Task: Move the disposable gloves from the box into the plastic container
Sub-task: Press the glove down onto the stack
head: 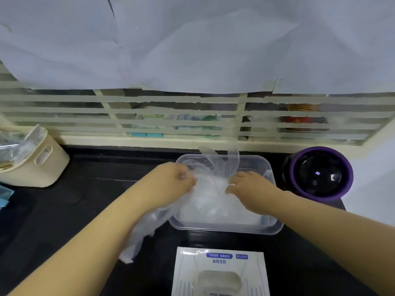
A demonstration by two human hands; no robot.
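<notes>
Both hands are down in the clear plastic container [224,229] on the black counter [64,210]. The left hand [178,180] and the right hand [249,184] each clutch the crumpled gloves [213,201], some of which trail over the left rim. The box [220,272] lies just in front.

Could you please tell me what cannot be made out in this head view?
All in the head view:
1. Box: cut off by the bottom edge; whether gloves remain inside is unclear.
2. Container floor: hidden under the gloves.
3. Fingertips of left hand and right hand: partly buried in the gloves.
4. Basket: cut off by the left edge; contents blurred.
5. Items behind the window: masked by tape strips.
</notes>
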